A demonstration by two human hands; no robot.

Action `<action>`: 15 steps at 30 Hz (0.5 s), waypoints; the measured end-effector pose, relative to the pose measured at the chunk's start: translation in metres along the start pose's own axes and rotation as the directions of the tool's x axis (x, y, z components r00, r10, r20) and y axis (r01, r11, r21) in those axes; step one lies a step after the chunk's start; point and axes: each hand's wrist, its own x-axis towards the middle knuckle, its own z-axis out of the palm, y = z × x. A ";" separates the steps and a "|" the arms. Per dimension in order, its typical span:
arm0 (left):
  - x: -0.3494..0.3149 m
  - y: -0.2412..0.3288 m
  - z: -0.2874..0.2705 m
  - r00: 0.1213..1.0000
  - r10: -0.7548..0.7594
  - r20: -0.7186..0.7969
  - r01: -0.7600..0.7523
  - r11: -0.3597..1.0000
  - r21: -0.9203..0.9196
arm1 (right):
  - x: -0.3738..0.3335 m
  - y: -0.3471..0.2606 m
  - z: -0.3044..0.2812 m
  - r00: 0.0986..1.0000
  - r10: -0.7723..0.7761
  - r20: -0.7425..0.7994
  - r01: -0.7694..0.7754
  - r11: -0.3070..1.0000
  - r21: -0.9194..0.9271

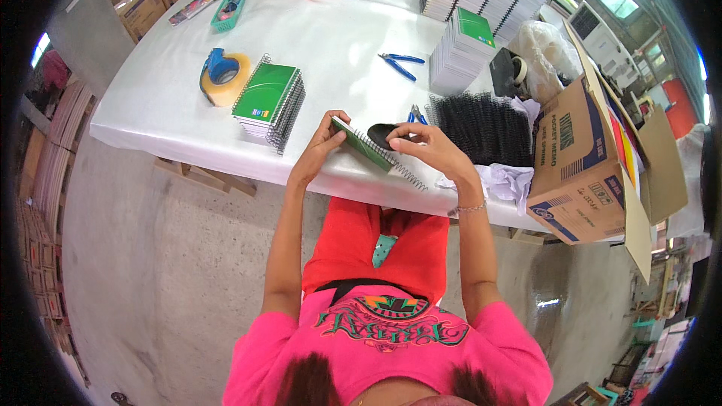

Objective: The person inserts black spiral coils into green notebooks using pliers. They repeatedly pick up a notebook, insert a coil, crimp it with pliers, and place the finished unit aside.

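Note:
My left hand [325,149] grips a small green-covered memo pad [370,152] above the table's near edge. A silvery spiral wire [410,174] runs along the pad's edge, and its loose end sticks out past the corner. My right hand [427,147] is closed in a pinch at this wire, though its fingertips partly hide the contact. Just behind those fingers lies a dark rounded thing [381,134] whose kind I cannot make out. Blue-handled pliers [416,114] show beside it, and a second pair of pliers [400,65] rests farther back.
Spiral-bound green memo pads [269,92] are stacked at left beside a blue tape dispenser [223,75]. Unbound pads [460,53], a heap of black coils [481,128] and an open carton [579,158] stand right. A green basket [229,10] sits at the far left.

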 end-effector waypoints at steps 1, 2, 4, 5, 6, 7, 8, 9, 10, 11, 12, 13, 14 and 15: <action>0.001 0.000 0.000 1.000 0.004 -0.006 -0.004 1.000 -0.008 | 0.002 0.003 0.000 1.000 -0.002 -0.015 0.004 0.994 0.107; 0.001 -0.002 0.001 1.000 0.007 -0.013 -0.007 1.000 -0.015 | 0.004 0.009 -0.001 1.000 -0.003 -0.029 0.009 0.977 0.213; 0.001 -0.002 0.002 1.000 0.018 -0.013 -0.018 0.999 -0.027 | 0.000 0.015 -0.003 0.996 -0.090 0.027 0.056 0.804 0.592; 0.002 -0.002 0.002 1.000 0.025 -0.006 -0.025 0.999 -0.032 | 0.001 0.015 -0.002 0.995 -0.087 0.043 0.058 0.887 0.458; 0.002 -0.001 0.002 0.999 0.033 0.002 -0.033 0.999 -0.036 | 0.003 0.014 -0.001 0.995 -0.083 0.058 0.060 0.948 0.313; 0.001 0.002 0.004 1.000 0.028 -0.007 -0.029 0.999 -0.028 | 0.004 0.012 0.000 0.995 -0.074 0.065 0.062 0.985 0.164; 0.000 0.005 0.006 1.000 0.024 -0.017 -0.025 0.999 -0.020 | 0.010 0.012 -0.002 0.998 -0.013 0.057 0.006 0.993 0.118; -0.001 0.007 0.007 0.999 0.021 -0.026 -0.021 1.000 -0.012 | 0.007 0.017 -0.002 0.997 -0.045 0.062 0.026 0.958 0.284; -0.002 0.006 0.005 1.000 0.022 -0.004 -0.022 1.000 0.002 | 0.005 0.011 -0.001 0.993 -0.086 0.076 0.044 0.898 0.437; -0.001 0.004 0.002 1.000 0.023 0.017 -0.023 1.000 0.017 | 0.004 0.005 0.002 0.988 -0.126 0.086 0.054 0.814 0.579; -0.001 0.002 -0.002 0.999 0.024 0.039 -0.025 0.999 0.031 | 0.001 -0.002 0.004 0.987 -0.139 0.079 0.111 0.952 0.287; -0.001 0.005 0.000 1.000 0.016 0.025 -0.016 1.000 0.015 | 0.004 0.001 0.005 0.991 -0.119 0.055 0.098 0.951 0.294; 0.000 0.007 0.002 1.000 0.008 0.011 -0.008 1.000 -0.002 | 0.011 0.006 0.004 0.994 -0.100 0.032 0.086 0.950 0.301; -0.001 0.009 0.004 1.000 -0.001 -0.002 0.001 1.000 -0.018 | 0.013 0.010 0.004 0.997 -0.080 0.009 0.073 0.949 0.308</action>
